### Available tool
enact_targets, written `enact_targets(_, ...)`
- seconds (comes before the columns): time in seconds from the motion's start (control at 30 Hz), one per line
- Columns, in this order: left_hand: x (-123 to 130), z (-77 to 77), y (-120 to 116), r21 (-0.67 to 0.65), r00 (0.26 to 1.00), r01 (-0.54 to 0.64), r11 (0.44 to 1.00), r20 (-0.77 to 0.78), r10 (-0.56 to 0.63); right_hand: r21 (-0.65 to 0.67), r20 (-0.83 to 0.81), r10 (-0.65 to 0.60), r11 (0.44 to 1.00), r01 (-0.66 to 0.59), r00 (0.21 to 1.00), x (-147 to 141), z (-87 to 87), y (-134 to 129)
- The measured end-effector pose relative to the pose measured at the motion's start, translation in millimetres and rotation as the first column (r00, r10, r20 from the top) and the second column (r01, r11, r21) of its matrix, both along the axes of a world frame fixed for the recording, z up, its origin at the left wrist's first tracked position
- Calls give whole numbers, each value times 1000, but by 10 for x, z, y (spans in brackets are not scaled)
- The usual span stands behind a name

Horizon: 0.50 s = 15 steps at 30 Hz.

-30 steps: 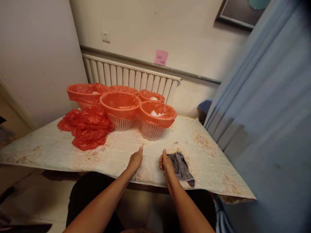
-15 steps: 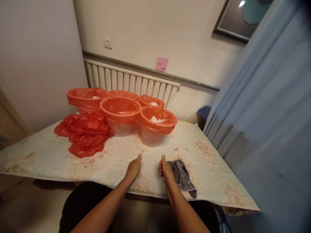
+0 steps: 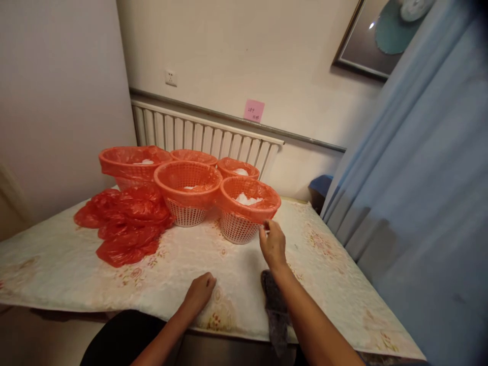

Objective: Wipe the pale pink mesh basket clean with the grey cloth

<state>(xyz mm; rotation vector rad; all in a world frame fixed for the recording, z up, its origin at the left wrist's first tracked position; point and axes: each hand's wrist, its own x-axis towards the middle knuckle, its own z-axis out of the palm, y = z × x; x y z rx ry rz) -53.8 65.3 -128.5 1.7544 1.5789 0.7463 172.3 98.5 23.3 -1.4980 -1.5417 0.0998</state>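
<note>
Left hand (image 3: pixel 199 294): grip curled into a loose fist near the front edge of the bench (image 3: pixel 198 254); no object visible in it. Right hand (image 3: pixel 273 246): grip curled, fingertips at the red liner of the right front basket (image 3: pixel 239 226); whether it pinches the liner cannot be told. That basket stands upright, lined, with white contents. At left, crumpled red bags (image 3: pixel 131 218) lie before the rear left basket (image 3: pixel 127 165), beside the left front basket (image 3: pixel 188 211). Right forearm partly covers the grey cloth (image 3: pixel 275 305)
</note>
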Motion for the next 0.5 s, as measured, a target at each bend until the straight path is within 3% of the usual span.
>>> enact_targets(0.1,-11,-54,-82,-42,999,20,999,35,-18,218,355,-103,976,24,929,-108,287,227)
enact_targets(0.23,-32,-102,-239,-109,996,47,993,87,-37,60,667,-79,997,52,741,-212,391,511)
enact_targets(0.37,-101,-134,-372,-177,989,66,982,145,-41,-34,724,14,999,16,689,-218,322,636)
enact_targets(0.5,-155,-92,-450,-230,976,68,971,217,-17,-11,723,19,1000,-15,691,-202,244,484)
